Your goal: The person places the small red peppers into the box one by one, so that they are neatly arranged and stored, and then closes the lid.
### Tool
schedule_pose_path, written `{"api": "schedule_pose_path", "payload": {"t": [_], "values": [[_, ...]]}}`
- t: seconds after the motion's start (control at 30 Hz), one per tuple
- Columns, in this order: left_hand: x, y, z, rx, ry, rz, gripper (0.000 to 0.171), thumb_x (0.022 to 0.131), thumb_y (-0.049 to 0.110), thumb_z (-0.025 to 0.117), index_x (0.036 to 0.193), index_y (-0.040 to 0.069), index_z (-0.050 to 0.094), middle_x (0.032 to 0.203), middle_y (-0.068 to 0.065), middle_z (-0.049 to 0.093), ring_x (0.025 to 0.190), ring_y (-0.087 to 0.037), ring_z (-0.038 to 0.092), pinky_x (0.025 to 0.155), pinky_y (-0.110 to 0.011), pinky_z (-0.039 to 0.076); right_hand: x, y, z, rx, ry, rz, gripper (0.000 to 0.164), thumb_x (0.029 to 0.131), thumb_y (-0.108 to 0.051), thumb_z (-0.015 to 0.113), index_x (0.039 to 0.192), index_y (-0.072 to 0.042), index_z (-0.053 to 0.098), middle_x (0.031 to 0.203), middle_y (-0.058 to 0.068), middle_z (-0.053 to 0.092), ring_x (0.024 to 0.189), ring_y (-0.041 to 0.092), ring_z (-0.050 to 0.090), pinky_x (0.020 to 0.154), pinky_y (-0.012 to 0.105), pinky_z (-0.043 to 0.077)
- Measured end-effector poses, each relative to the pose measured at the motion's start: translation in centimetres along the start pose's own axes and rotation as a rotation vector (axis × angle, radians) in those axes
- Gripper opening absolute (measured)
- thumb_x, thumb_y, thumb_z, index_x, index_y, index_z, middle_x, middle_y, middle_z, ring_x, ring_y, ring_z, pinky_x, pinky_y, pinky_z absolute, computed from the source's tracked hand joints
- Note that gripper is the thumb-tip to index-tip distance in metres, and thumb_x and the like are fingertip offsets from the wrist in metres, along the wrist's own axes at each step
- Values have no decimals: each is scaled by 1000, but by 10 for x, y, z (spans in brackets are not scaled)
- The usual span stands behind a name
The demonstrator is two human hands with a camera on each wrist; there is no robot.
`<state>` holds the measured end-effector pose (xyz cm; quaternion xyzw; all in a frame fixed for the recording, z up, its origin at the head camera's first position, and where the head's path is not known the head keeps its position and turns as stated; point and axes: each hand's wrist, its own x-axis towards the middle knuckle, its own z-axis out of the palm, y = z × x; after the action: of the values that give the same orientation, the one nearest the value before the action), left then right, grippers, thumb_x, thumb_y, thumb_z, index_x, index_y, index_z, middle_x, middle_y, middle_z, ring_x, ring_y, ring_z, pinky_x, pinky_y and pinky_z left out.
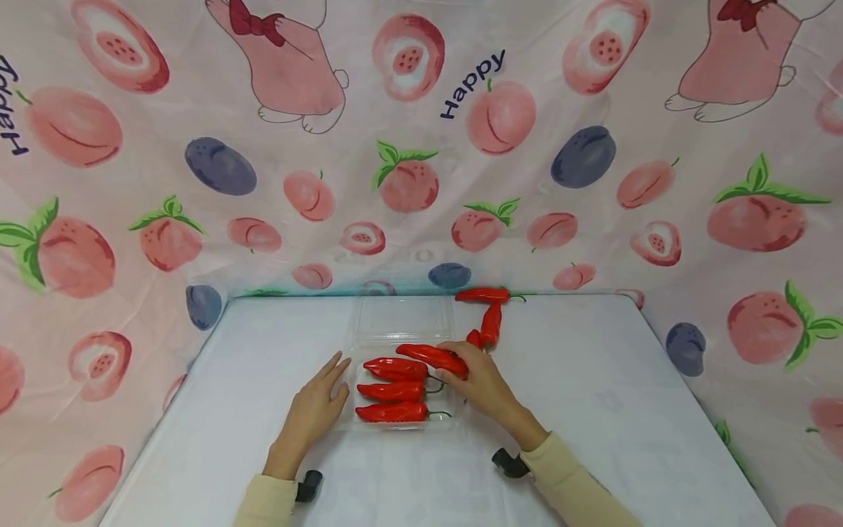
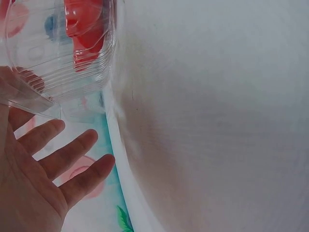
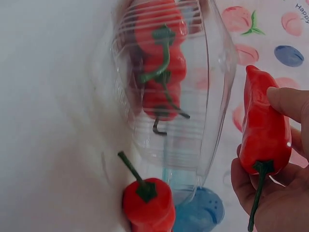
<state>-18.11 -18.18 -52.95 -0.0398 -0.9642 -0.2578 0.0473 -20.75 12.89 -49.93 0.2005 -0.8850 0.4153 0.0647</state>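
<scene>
A clear plastic box (image 1: 350,417) lies with its lid (image 1: 405,318) folded back. Three red peppers (image 1: 391,412) with green stems sit side by side inside it. My right hand (image 1: 484,380) pinches another red pepper (image 3: 264,123) between thumb and fingers, over the box's far right part, its stem end toward the palm. At the box's left side is my left hand (image 1: 316,410), fingers spread and fingertips close to the wall; in the left wrist view its thumb side overlaps the clear plastic.
Beyond my right hand, a red pepper (image 1: 490,326) lies beside another (image 1: 473,337) partly hidden by the hand. One more pepper (image 1: 483,295) rests at the far edge of the white table (image 1: 579,366). A fruit-patterned cloth (image 1: 408,241) hangs behind.
</scene>
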Motion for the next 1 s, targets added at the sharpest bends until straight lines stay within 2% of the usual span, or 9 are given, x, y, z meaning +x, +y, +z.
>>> {"api": "schedule_pose_path", "payload": {"t": [0.4, 0.63, 1.0], "values": [[0, 0, 0, 6, 6, 8, 49, 96, 24, 57, 144, 17, 51, 156, -6, 42, 133, -35, 53, 103, -56, 48, 6, -6, 12, 0, -48, -27, 46, 88, -27, 73, 131, -20, 59, 123, -3, 65, 110, 12, 61, 93, 33, 58], [0, 0, -1, 2, 14, 14, 48, 96, 24, 57, 144, 16, 52, 155, -6, 43, 132, -35, 54, 102, -57, 48, 10, -13, 16, -7, -72, -49, 46, 88, -27, 73, 131, -18, 58, 123, -2, 64, 110, 13, 61, 93, 34, 58], [0, 0, -1, 2, 10, 18, 48, 96, 23, 56, 143, 17, 52, 155, -5, 43, 131, -35, 55, 101, -57, 49, 14, -20, 25, -38, -110, -18, 49, 88, -26, 73, 134, -18, 57, 126, 1, 64, 113, 19, 60, 93, 37, 57]]}}
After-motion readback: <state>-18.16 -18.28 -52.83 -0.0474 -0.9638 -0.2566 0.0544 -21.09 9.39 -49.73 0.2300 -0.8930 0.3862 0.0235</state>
